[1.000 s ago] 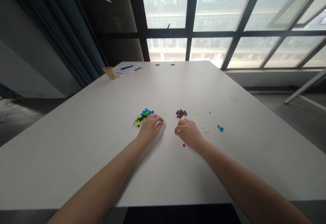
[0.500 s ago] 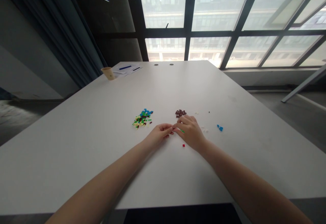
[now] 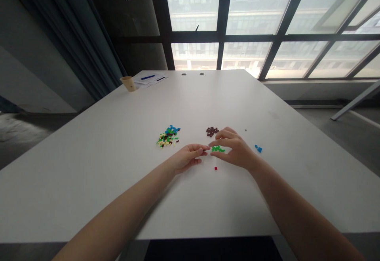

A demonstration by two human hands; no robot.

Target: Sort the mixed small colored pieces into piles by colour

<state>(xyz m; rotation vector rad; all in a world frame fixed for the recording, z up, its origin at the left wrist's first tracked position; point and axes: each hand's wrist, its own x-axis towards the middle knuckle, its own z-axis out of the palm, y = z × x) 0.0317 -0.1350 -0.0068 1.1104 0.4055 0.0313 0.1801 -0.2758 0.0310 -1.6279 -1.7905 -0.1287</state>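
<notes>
My left hand [image 3: 187, 157] rests on the white table [image 3: 118, 166], its fingertips pinched together right beside a small green brick cluster [image 3: 217, 149]. Whether a tiny piece sits in that pinch is too small to tell. My right hand [image 3: 236, 150] curls around the green cluster from the right, thumb and forefinger on either side of it. A mixed pile of blue, green, yellow and dark bricks [image 3: 168, 136] lies to the left of both hands. A dark brown brick pile [image 3: 211, 131] sits just beyond my right hand. One red piece [image 3: 215, 168] lies below the hands.
A few blue bricks [image 3: 258, 148] lie right of my right hand, and a tiny dark piece [image 3: 246, 130] sits farther back. A paper cup [image 3: 128, 83] and papers with pens [image 3: 150, 78] stand at the far left corner. Large windows are behind the table.
My left hand left the mixed pile and moved right to meet my right hand. My right hand shifted right and opened outward, uncovering the green cluster.
</notes>
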